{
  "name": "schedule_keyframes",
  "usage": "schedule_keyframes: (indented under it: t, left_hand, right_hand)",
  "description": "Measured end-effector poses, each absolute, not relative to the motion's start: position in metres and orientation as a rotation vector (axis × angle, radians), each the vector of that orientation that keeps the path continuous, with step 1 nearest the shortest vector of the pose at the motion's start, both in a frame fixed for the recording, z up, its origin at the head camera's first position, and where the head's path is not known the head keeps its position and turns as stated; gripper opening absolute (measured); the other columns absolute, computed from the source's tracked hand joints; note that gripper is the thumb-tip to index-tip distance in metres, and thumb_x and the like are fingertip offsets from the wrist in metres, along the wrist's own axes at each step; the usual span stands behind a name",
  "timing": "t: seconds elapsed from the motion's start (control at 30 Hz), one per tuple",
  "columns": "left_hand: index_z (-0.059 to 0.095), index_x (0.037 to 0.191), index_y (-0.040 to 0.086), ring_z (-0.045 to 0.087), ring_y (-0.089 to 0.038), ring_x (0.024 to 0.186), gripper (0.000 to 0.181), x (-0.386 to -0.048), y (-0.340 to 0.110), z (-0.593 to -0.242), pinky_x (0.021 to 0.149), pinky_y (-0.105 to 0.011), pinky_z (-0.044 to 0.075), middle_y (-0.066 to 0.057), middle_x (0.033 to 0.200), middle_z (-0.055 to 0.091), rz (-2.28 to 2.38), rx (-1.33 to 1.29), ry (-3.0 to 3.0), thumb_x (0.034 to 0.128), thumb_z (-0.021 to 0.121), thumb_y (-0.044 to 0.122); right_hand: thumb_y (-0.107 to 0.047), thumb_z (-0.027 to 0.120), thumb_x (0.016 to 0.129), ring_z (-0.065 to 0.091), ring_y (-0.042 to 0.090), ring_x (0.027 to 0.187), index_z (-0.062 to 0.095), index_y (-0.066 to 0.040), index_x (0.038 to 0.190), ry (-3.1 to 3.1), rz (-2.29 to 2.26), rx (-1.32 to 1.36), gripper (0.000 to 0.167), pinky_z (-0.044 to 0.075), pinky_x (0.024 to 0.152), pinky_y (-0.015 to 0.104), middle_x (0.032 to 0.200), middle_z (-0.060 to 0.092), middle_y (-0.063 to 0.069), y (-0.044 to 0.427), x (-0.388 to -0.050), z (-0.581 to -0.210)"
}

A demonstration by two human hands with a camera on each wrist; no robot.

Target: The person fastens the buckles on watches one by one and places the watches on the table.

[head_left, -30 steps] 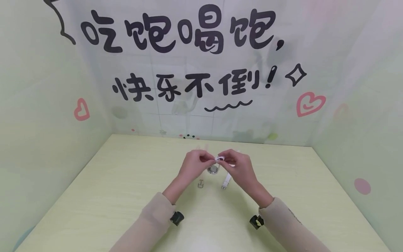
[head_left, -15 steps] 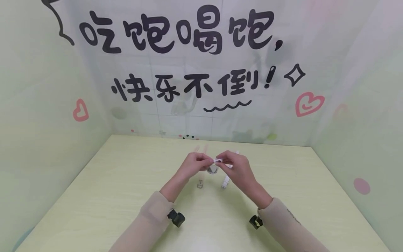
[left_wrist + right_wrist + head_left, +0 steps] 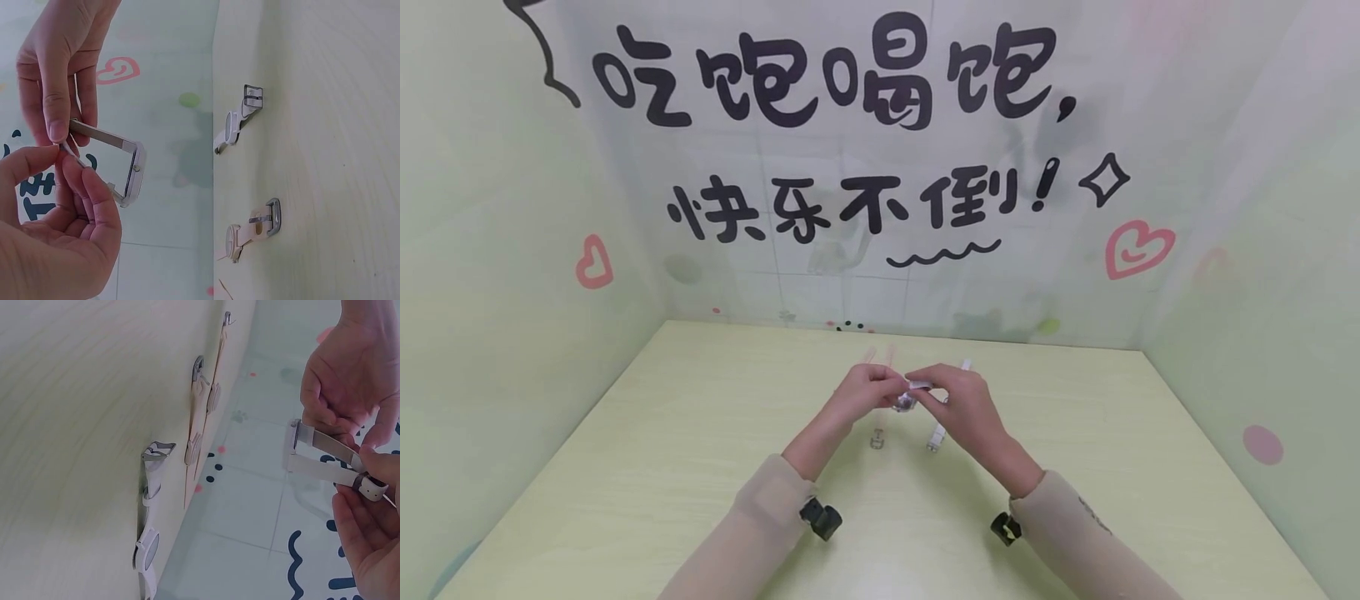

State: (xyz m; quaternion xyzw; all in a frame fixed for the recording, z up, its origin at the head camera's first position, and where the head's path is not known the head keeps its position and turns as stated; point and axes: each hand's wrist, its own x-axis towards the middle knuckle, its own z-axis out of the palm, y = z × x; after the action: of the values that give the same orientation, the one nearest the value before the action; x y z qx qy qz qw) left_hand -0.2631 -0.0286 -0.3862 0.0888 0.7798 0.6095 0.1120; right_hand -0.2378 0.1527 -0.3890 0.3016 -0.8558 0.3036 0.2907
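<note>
Step in hand appears to be fastening or undoing (cannot tell which) the strap of a white wristwatch raised above the desk, left hand and right hand both pinching it; next move likely calls for steadying one end while working the other.

Room's bright in the head view: soft, even light, apparently from overhead. Pale glare on the table at bottom centre; soft-edged shadows just inside both sleeves. Wall lettering up top reads crisp. Held white strap mid-frame is mushy, fine detail too small to read. Wide-lens look: side walls splay toward the frame edges.

Wrist views run dimmer, greyer. Left wrist: soft shadow band on the tabletop, right of the upper watch. Right wrist: narrow shadow along the left of the lower-left watch.
</note>
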Motion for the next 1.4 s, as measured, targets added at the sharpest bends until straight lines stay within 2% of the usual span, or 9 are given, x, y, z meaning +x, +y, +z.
schedule_keyframes:
  t: [0.27,0.67,1.1,1.4]
  left_hand:
    - [0.070,0.097,-0.003,0.063,-0.011,0.078,0.022,-0.262,-0.029,-0.384,0.083,-0.029,0.059,-0.017,0.094,0.071,1.781,0.290,2.322,0.0937,0.062,0.017]
    - [0.069,0.095,-0.001,0.061,-0.012,0.079,0.020,-0.263,-0.029,-0.385,0.083,-0.029,0.058,-0.004,0.083,0.066,1.765,0.279,2.354,0.0924,0.062,0.017]
    - [0.068,0.094,-0.001,0.058,-0.012,0.077,0.019,-0.262,-0.034,-0.383,0.081,-0.029,0.058,-0.001,0.081,0.063,1.769,0.255,2.346,0.0918,0.061,0.016]
    - [0.069,0.096,-0.003,0.058,-0.011,0.076,0.019,-0.266,-0.041,-0.386,0.080,-0.028,0.058,-0.002,0.081,0.063,1.755,0.225,2.380,0.0910,0.061,0.013]
  right_hand:
    - [-0.012,0.079,0.085,0.074,0.014,0.080,0.077,-0.009,0.098,-2.280,0.788,0.810,0.013,0.059,0.068,0.029,0.092,0.078,0.002,0.151,-0.238,-0.388]
    - [-0.012,0.080,0.084,0.073,0.013,0.079,0.076,-0.009,0.097,-2.262,0.800,0.795,0.014,0.058,0.066,0.028,0.091,0.077,0.002,0.150,-0.236,-0.387]
    - [-0.012,0.081,0.083,0.073,0.014,0.082,0.076,-0.009,0.097,-2.237,0.807,0.799,0.015,0.060,0.070,0.031,0.092,0.078,0.002,0.151,-0.237,-0.389]
    - [-0.012,0.080,0.084,0.072,0.013,0.080,0.076,-0.009,0.097,-2.258,0.818,0.765,0.014,0.057,0.066,0.028,0.091,0.077,0.003,0.152,-0.236,-0.388]
